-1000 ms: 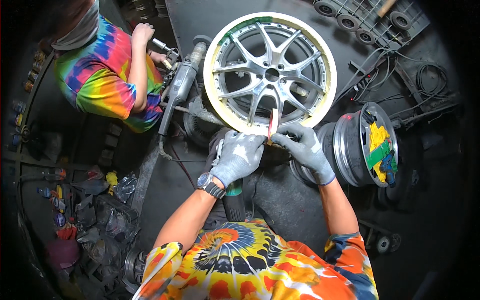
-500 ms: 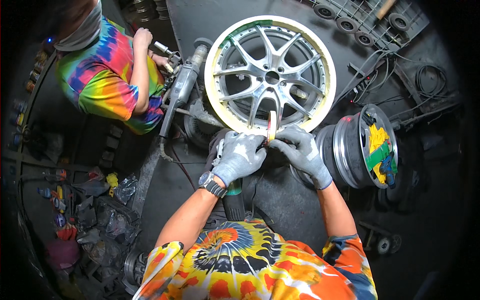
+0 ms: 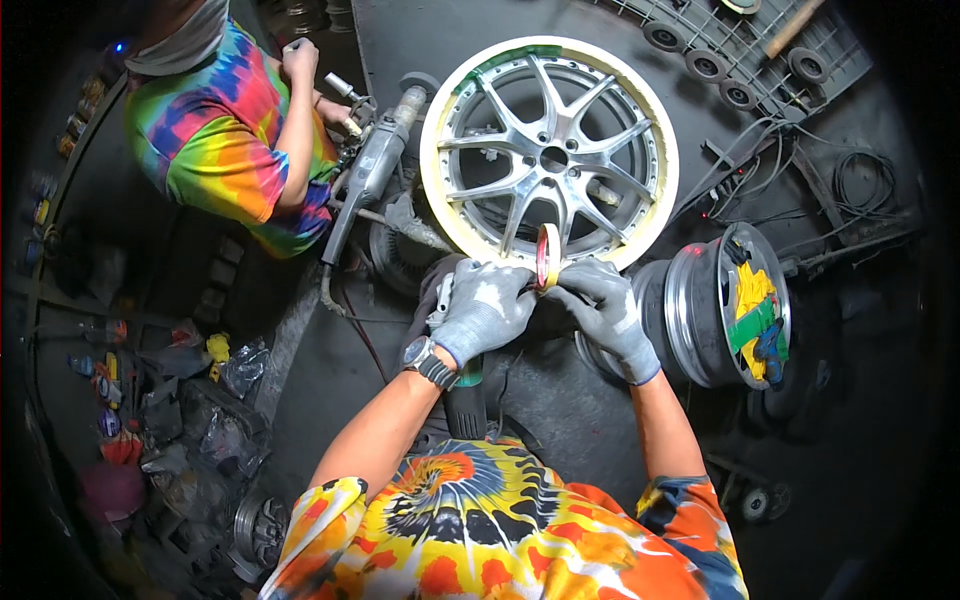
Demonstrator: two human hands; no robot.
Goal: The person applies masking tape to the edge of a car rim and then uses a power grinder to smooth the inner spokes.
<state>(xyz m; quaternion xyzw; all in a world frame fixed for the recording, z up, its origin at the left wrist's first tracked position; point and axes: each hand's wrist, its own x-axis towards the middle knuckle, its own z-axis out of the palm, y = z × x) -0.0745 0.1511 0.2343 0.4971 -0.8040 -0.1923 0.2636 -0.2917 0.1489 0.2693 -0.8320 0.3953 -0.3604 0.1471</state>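
A silver multi-spoke wheel (image 3: pixel 554 158) faces up ahead of me, its outer lip covered with pale yellow masking tape (image 3: pixel 668 150) and a green strip (image 3: pixel 520 49) at the far left. At its near edge stands a narrow roll of masking tape (image 3: pixel 547 255) with a reddish inner ring. My gloved right hand (image 3: pixel 608 312) is closed, thumb and fingers pinching the bottom of the roll. Close beside it, my gloved left hand (image 3: pixel 487 310) is closed at the wheel's near edge. What lies under its curled fingers is hidden.
A co-worker in a tie-dye shirt (image 3: pixel 225 140) stands at the left, beside a grey power tool (image 3: pixel 370 175). Another wheel (image 3: pixel 690 310) lies at the right with yellow and green things in it. Cables (image 3: pixel 860 185) and a wire rack (image 3: pixel 800 60) are far right. A dark-handled tool (image 3: pixel 466 405) lies below my left wrist.
The tape roll has turned slightly, showing more of its ring. Both hands keep nearly the same closed grip at the wheel's near edge. The whole view has shifted a little.
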